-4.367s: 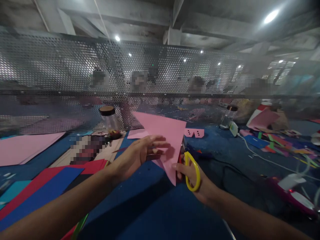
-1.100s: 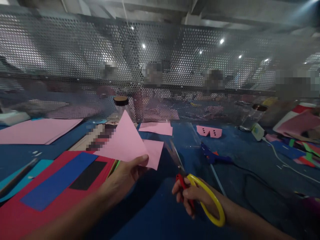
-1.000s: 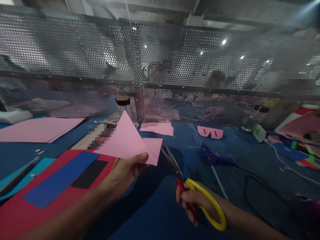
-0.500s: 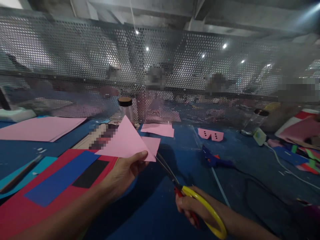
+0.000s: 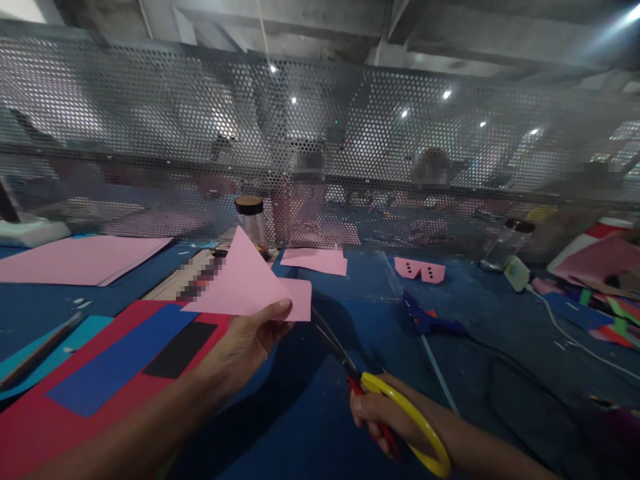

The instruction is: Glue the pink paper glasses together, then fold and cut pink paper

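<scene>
My left hand (image 5: 249,342) pinches a folded pink paper (image 5: 243,284) by its lower edge and holds it up above the blue table (image 5: 300,427). My right hand (image 5: 385,419) grips scissors (image 5: 370,393) with yellow and red handles. Their blades point up and left, and the tips reach the paper's right corner beside my left thumb. The paper's folded part forms a triangle pointing up, with a small flap sticking out to the right.
Red, blue and black sheets (image 5: 107,363) lie at the left, a large pink sheet (image 5: 80,259) behind them. A cork-lidded jar (image 5: 251,220), pink pieces (image 5: 419,269), a blue glue gun (image 5: 430,321) with its cord and paper scraps (image 5: 595,293) lie ahead. People sit behind a perforated metal screen (image 5: 350,153).
The scissors have moved left and their tips have come to the paper's right edge. My left hand has tilted and lowered the paper slightly. Earlier the paper was held between both hands.
</scene>
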Action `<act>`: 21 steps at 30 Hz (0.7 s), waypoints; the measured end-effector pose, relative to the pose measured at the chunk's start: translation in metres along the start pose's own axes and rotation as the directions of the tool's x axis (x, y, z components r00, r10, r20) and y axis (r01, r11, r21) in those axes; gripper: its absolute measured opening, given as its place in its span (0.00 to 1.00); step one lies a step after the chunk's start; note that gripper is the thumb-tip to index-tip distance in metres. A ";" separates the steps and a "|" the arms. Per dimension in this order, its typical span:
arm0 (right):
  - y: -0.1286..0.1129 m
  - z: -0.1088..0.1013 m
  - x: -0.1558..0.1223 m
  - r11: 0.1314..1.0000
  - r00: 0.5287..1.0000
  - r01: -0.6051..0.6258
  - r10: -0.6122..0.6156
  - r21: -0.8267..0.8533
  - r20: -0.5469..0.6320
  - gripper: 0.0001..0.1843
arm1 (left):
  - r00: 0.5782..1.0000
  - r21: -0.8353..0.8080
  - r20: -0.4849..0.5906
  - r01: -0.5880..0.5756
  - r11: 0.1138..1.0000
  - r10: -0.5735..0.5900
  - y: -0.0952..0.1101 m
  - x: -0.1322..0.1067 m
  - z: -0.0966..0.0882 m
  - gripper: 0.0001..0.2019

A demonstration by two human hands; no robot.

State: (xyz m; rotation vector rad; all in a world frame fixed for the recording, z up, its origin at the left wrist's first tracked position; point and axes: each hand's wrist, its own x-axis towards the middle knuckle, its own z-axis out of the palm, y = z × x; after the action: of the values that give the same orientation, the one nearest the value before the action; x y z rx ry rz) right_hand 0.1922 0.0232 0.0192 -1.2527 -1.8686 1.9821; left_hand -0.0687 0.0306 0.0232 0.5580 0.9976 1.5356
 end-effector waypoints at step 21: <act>-0.008 0.013 0.001 0.993 0.991 -0.113 0.110 -0.025 -0.081 0.09 | 0.999 0.063 -0.024 -0.026 0.998 0.028 -0.017 -0.013 0.005 0.10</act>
State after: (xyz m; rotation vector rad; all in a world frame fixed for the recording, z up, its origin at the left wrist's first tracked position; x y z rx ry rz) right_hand 0.1803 0.0159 0.0246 -1.4524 -1.8349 1.9328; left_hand -0.0523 0.0195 0.0144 0.5998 1.0634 1.5425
